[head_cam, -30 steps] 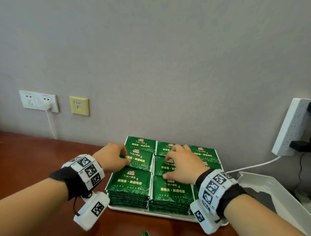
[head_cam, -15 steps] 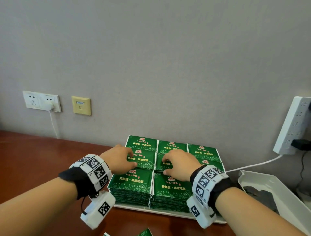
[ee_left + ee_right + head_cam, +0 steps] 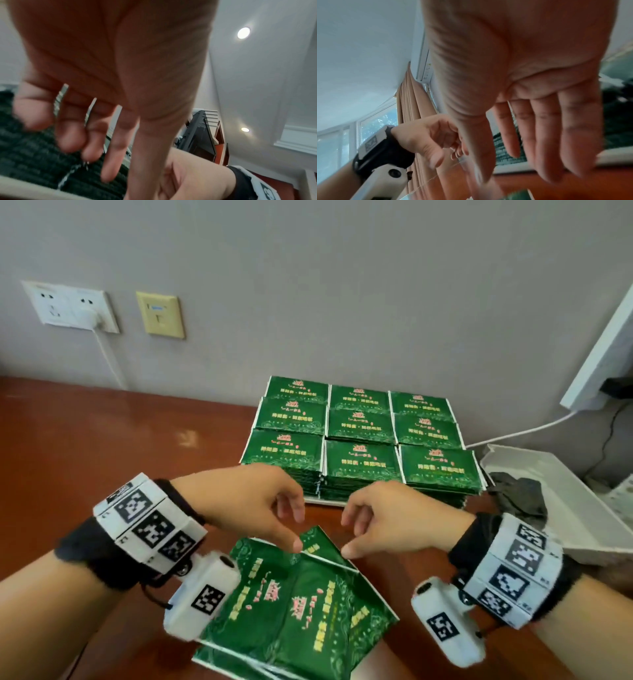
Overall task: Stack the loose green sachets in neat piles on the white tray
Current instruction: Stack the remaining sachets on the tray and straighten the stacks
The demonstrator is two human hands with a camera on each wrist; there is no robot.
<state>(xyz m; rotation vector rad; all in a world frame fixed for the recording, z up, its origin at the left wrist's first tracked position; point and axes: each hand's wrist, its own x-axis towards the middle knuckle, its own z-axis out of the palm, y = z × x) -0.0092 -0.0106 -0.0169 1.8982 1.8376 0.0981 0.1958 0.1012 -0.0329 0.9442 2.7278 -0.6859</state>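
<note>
Now our left hand (image 3: 246, 501) and right hand (image 3: 394, 518) hover loose-fingered, holding nothing, above the loose green sachets (image 3: 294, 611) at 6 o'clock. Stacked piles (image 3: 359, 446) fill the white tray (image 3: 325, 502) at 12 o'clock; bare table (image 3: 120, 446) lies at 9 o'clock.

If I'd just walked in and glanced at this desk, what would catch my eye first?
Probably the green sachets stacked in a tidy three-by-three grid on the white tray near the wall. Next, the loose sachets fanned out on the wooden desk at the near edge. Just above them hover the left hand and right hand, fingers relaxed and holding nothing, each wrist strapped with a band of black-and-white square codes.
</note>
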